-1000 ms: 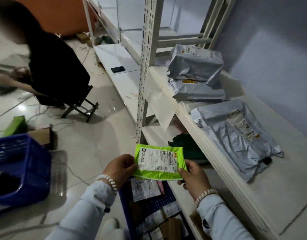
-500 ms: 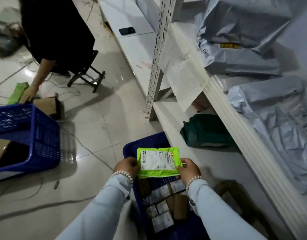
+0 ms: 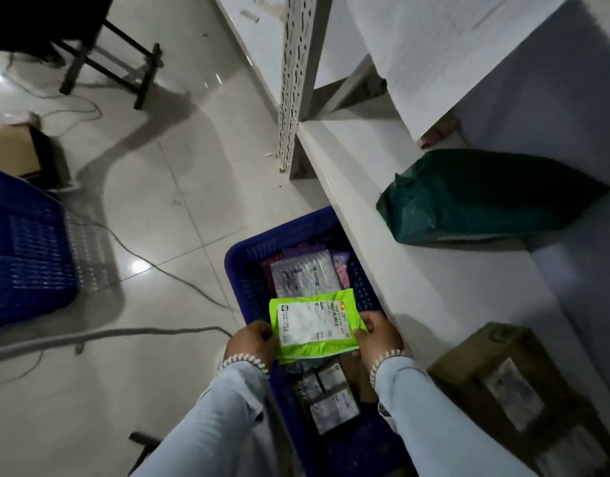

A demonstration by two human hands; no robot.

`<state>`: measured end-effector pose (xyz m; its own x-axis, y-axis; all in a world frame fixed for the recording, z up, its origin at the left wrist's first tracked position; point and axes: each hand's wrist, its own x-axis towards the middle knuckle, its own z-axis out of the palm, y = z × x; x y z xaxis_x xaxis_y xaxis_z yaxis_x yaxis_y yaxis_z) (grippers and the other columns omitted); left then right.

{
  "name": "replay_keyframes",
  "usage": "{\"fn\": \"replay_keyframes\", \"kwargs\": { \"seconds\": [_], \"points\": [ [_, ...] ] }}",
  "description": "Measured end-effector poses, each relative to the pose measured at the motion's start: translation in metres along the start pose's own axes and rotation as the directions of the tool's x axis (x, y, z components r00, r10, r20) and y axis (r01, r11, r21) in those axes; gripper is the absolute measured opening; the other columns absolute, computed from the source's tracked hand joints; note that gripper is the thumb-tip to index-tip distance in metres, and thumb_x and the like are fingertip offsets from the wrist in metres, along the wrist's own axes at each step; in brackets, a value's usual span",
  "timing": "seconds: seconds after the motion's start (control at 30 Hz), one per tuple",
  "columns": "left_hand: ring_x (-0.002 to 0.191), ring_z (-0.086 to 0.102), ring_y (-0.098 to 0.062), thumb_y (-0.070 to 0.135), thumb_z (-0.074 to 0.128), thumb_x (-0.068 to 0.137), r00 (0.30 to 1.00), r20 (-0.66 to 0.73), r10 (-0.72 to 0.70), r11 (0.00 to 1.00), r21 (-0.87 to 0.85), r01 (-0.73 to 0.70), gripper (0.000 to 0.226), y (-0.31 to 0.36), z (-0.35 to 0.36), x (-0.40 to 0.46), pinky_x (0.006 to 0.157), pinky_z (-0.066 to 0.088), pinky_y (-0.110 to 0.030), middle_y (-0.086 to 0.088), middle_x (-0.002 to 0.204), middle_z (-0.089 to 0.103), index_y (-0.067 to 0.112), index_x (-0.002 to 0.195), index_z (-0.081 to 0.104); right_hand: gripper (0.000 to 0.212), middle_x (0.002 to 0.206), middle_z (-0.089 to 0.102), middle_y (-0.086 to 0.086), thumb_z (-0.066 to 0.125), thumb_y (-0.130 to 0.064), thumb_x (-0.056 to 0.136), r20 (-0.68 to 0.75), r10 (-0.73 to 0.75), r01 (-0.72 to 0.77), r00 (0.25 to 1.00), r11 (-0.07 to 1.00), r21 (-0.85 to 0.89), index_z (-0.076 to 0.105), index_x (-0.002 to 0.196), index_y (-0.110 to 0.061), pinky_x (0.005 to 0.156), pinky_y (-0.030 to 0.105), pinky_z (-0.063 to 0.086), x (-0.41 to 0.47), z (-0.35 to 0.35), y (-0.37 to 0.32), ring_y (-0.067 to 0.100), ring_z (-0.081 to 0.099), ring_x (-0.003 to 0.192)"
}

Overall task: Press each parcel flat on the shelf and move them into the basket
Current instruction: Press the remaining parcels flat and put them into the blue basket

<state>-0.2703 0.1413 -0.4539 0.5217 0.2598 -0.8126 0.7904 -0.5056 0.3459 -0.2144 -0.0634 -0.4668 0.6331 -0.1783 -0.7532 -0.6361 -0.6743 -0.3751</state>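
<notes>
The print on the white label of the green parcel [image 3: 315, 325] is too small to read. The parcel hides part of the blue basket [image 3: 248, 270] contents; the basket's near end is covered by the sleeves. A second blue basket [image 3: 25, 249] is cut off by the left edge. The cardboard box [image 3: 503, 383] label is blurred.

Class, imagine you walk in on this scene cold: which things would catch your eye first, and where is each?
First, the bright green plastic parcel with a white label, held at its edges by the left hand and right hand above the blue plastic basket of parcels on the floor. Next, the dark green bag lying on the low white shelf to the right.
</notes>
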Motion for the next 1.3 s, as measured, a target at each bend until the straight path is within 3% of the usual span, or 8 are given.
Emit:
{"fn": "replay_keyframes", "kwargs": {
  "seconds": [0.13, 0.27, 0.47, 0.77, 0.9, 1.0, 1.13, 1.3],
  "points": [
    [0.105, 0.061, -0.030, 0.029, 0.059, 0.087, 1.000, -0.019, 0.008, 0.999, -0.031, -0.009, 0.030, 0.002, 0.017, 0.042, 0.078, 0.043, -0.027, -0.011, 0.112, 0.067, 0.016, 0.114, 0.060, 0.039, 0.122, 0.063, 0.004, 0.055, -0.003, 0.088, -0.099, -0.052, 0.049, 0.994, 0.998, -0.028, 0.056, 0.125, -0.017, 0.093, 0.041, 0.051, 0.045, 0.014, -0.005, 0.029, 0.062, 0.104],
    [0.110, 0.059, -0.032, 0.033, 0.058, 0.086, 0.999, 0.034, -0.041, 0.998, -0.041, 0.043, 0.044, -0.003, 0.032, 0.072, 0.091, 0.048, -0.034, -0.015, 0.122, 0.062, 0.011, 0.123, 0.050, 0.077, 0.153, 0.030, 0.012, 0.060, -0.022, 0.091, -0.028, 0.096, -0.100, 0.995, 0.970, -0.222, 0.015, 0.152, -0.013, 0.109, 0.036, 0.032, 0.075, 0.030, -0.002, 0.029, 0.034, 0.139],
    [0.129, 0.048, -0.029, 0.027, 0.050, 0.095, 0.993, 0.105, -0.051, 0.998, -0.020, 0.054, 0.052, -0.003, 0.035, 0.056, 0.102, 0.038, -0.029, -0.014, 0.141, 0.048, 0.010, 0.142, 0.038, 0.075, 0.144, 0.044, 0.009, 0.054, -0.031, 0.092, 0.121, 0.177, -0.139, 0.977, 0.953, -0.269, 0.012, 0.152, -0.020, 0.104, 0.035, 0.042, 0.052, 0.044, 0.018, 0.029, 0.050, 0.125],
    [0.115, 0.057, -0.029, 0.027, 0.049, 0.094, 0.996, 0.085, -0.034, 0.991, -0.125, 0.045, 0.037, 0.034, -0.002, -0.015, 0.083, 0.039, -0.024, -0.013, 0.126, 0.061, 0.008, 0.125, 0.056, 0.064, 0.145, 0.044, 0.007, 0.052, -0.033, 0.092, 0.208, 0.155, -0.119, 0.966, 0.977, -0.176, 0.023, 0.148, -0.025, 0.109, 0.037, 0.036, -0.025, 0.003, -0.008, 0.027, 0.046, 0.129],
    [0.101, 0.061, -0.027, 0.025, 0.051, 0.092, 0.993, 0.114, 0.021, 0.987, -0.160, -0.002, 0.025, 0.059, -0.017, -0.072, 0.080, 0.042, -0.023, -0.005, 0.106, 0.064, 0.010, 0.106, 0.064, 0.060, 0.142, 0.047, 0.008, 0.051, -0.030, 0.093, 0.195, 0.087, -0.064, 0.977, 0.990, -0.124, 0.028, 0.147, -0.019, 0.105, 0.031, 0.040, -0.081, -0.032, -0.036, 0.026, 0.050, 0.125],
    [0.084, 0.059, -0.023, 0.021, 0.051, 0.091, 0.988, 0.103, 0.113, 0.976, -0.196, -0.091, 0.019, 0.090, -0.032, -0.110, 0.081, 0.046, -0.027, -0.009, 0.091, 0.064, 0.018, 0.074, 0.059, 0.054, 0.136, 0.053, 0.005, 0.053, -0.033, 0.092, 0.128, -0.018, 0.030, 0.992, 0.996, -0.088, 0.038, 0.142, -0.020, 0.100, 0.029, 0.043, -0.119, -0.068, -0.064, 0.027, 0.055, 0.118],
    [0.097, 0.064, -0.030, 0.018, 0.052, 0.091, 0.965, 0.064, 0.254, 0.948, -0.212, -0.235, 0.021, 0.139, -0.053, -0.158, 0.083, 0.049, -0.031, -0.016, 0.100, 0.069, 0.008, 0.092, 0.071, 0.054, 0.129, 0.058, 0.006, 0.056, -0.031, 0.085, 0.052, -0.137, 0.137, 0.989, 0.991, 0.003, 0.043, 0.137, -0.019, 0.098, 0.032, 0.046, -0.165, -0.118, -0.095, 0.027, 0.059, 0.113],
    [0.076, 0.057, -0.022, 0.019, 0.053, 0.087, 0.921, -0.072, 0.382, 0.902, -0.186, -0.389, 0.016, 0.184, -0.084, -0.193, 0.071, 0.042, -0.026, -0.008, 0.078, 0.062, 0.017, 0.074, 0.061, 0.038, 0.113, 0.064, 0.007, 0.054, -0.028, 0.087, -0.018, -0.288, 0.287, 0.958, 0.944, 0.161, 0.053, 0.124, -0.018, 0.057, 0.022, 0.041, -0.199, -0.160, -0.130, 0.026, 0.066, 0.098]
  ]
}}
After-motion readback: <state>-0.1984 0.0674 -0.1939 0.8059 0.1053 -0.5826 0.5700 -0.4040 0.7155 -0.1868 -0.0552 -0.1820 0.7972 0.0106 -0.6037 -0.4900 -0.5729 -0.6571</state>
